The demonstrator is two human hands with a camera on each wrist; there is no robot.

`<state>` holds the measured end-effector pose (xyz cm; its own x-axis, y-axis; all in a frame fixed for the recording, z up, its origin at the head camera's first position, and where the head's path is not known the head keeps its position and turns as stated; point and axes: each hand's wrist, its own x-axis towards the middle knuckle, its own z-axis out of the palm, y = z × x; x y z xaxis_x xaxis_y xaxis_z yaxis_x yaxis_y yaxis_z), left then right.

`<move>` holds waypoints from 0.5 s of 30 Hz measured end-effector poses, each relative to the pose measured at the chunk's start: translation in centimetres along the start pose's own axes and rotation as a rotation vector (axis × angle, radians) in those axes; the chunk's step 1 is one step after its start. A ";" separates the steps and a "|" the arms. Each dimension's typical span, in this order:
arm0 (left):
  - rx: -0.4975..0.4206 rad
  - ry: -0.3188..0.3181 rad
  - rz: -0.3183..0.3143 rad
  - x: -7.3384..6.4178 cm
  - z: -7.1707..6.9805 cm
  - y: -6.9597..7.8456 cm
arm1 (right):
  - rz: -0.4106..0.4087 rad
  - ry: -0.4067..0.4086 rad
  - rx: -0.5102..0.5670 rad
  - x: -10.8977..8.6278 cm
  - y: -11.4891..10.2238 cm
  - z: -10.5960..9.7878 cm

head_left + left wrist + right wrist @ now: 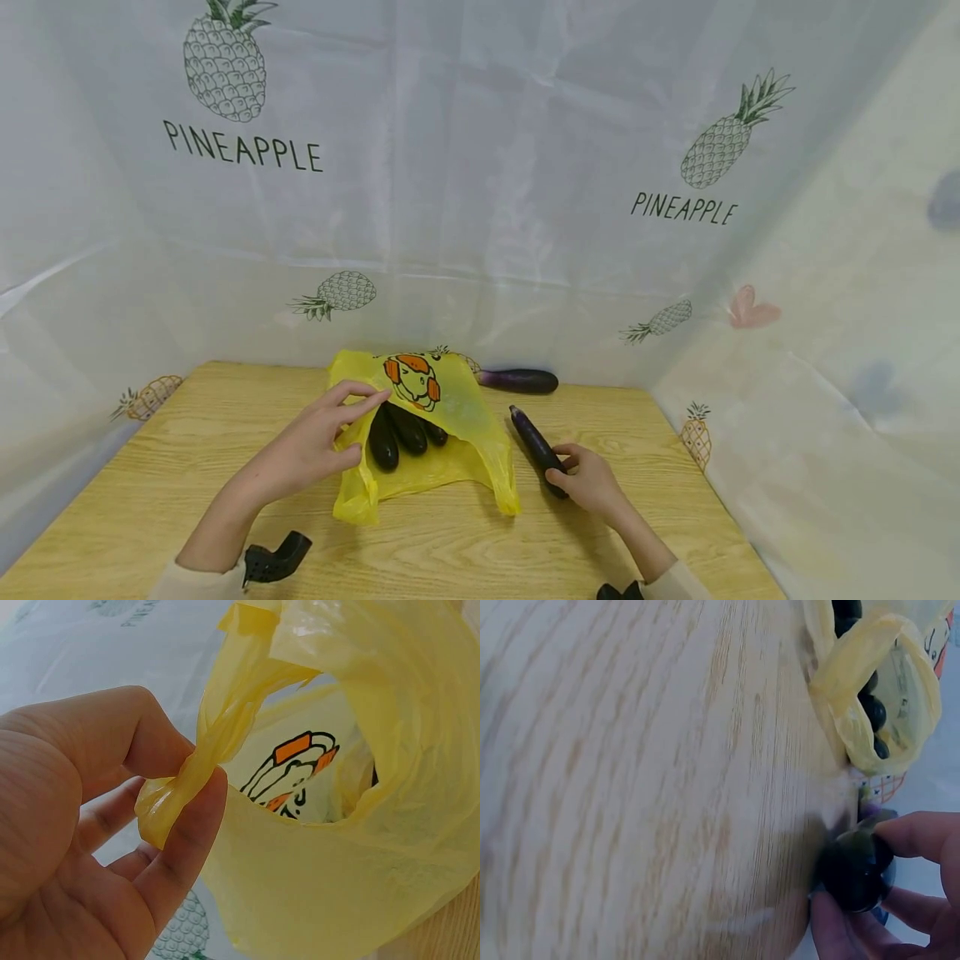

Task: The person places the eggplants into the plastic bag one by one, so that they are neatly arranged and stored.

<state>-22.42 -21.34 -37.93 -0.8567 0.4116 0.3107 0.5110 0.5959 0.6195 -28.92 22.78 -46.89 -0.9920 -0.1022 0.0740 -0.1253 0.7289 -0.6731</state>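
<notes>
You get soft, even, diffuse light in the head view, bright overall, with only faint shadows under your hands on the table. The backdrop sheet looks washed out, with mild sheen along its creases. Edges bow with wide-angle distortion. In your left wrist view, the yellow bag glows translucent, with glare at the top; the background is out of focus. Your right wrist view is motion-blurred, wood grain smeared, a bluish cast at lower right.

eggplants in bag, another behind
</notes>
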 end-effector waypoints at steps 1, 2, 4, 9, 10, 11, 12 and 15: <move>-0.003 0.002 0.000 0.0 0.0 0.0 | 0.004 -0.005 0.000 0.0 0.0 0.0; -0.006 0.003 0.002 -0.1 -0.1 0.1 | 0.006 -0.010 -0.002 0.0 -0.1 -0.1; -0.010 0.005 0.007 -0.1 -0.2 0.1 | 0.006 -0.017 0.002 0.0 -0.1 0.0; -0.010 0.008 0.013 -0.2 -0.3 0.2 | 0.010 -0.027 0.005 0.1 0.1 0.0; -0.010 0.009 0.013 -0.2 -0.3 0.2 | 0.016 -0.031 0.007 0.1 0.2 0.0; -0.009 0.009 0.012 -0.2 -0.3 0.2 | 0.023 -0.034 0.006 0.1 0.2 0.0; -0.009 0.009 0.010 -0.2 -0.3 0.2 | 0.030 -0.037 0.008 0.2 0.3 0.0; -0.006 0.010 0.008 -0.3 -0.3 0.2 | 0.042 -0.038 0.015 0.1 0.4 -0.1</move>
<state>-22.11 -21.52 -37.70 -0.8532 0.4098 0.3227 0.5176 0.5882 0.6214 -29.07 23.13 -47.07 -0.9951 -0.0973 0.0176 -0.0828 0.7228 -0.6861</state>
